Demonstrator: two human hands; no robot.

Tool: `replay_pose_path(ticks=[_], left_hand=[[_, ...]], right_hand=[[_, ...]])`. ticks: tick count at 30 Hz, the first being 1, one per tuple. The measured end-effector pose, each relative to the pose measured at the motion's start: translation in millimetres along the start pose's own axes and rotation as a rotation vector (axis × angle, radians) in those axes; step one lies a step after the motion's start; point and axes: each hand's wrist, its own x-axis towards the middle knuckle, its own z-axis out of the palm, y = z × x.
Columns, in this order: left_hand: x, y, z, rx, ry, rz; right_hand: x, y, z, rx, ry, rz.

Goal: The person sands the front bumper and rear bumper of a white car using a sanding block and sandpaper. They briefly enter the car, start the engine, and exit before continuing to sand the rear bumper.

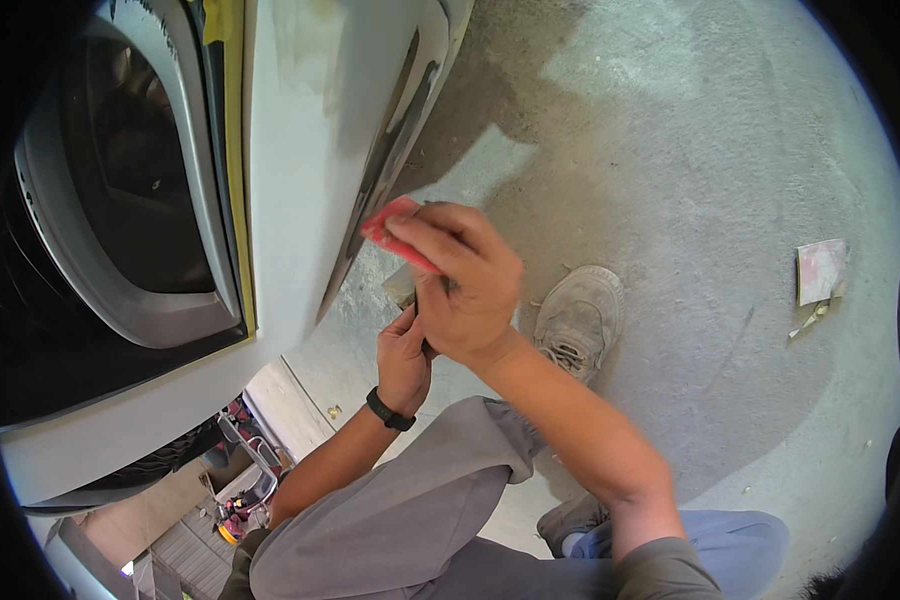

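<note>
My right hand (465, 275) is closed around a flat red spreader-like piece (378, 222), thumb pressed on its face. The piece is beside the lower edge of a white car bumper (305, 140); I cannot tell whether they touch. Just below, my left hand (402, 352), with a black band at the wrist, is closed on a flat greyish-tan piece (400, 287). My right hand hides much of that piece. A long slot with dark grey patches (395, 125) runs along the bumper near the red piece.
Yellow masking tape (235, 200) borders a grey trim frame (175, 306) on the car. A pinkish-white square scrap (821, 270) lies on the concrete floor (700, 180) at right. My shoe (580, 315) is beside my right hand. A metal-framed stand (260, 465) is at lower left.
</note>
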Motion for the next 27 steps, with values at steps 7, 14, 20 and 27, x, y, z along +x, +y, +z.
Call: replay_pose_path(ticks=[7,14,20,27], left_hand=[[-2,1,4,-0.036,-0.027,0.009],[2,4,6,0.047,0.004,-0.110],[4,5,7,0.030,0.014,-0.093],[8,8,13,0.072,-0.012,-0.109]], right_hand=[[-6,-6,-7,0.029,-0.149,0.042],[91,12,-50,0.066,0.101,0.047],[112,10,-44,0.024,0.062,-0.070],[114,3,-62,-0.021,-0.129,-0.066]])
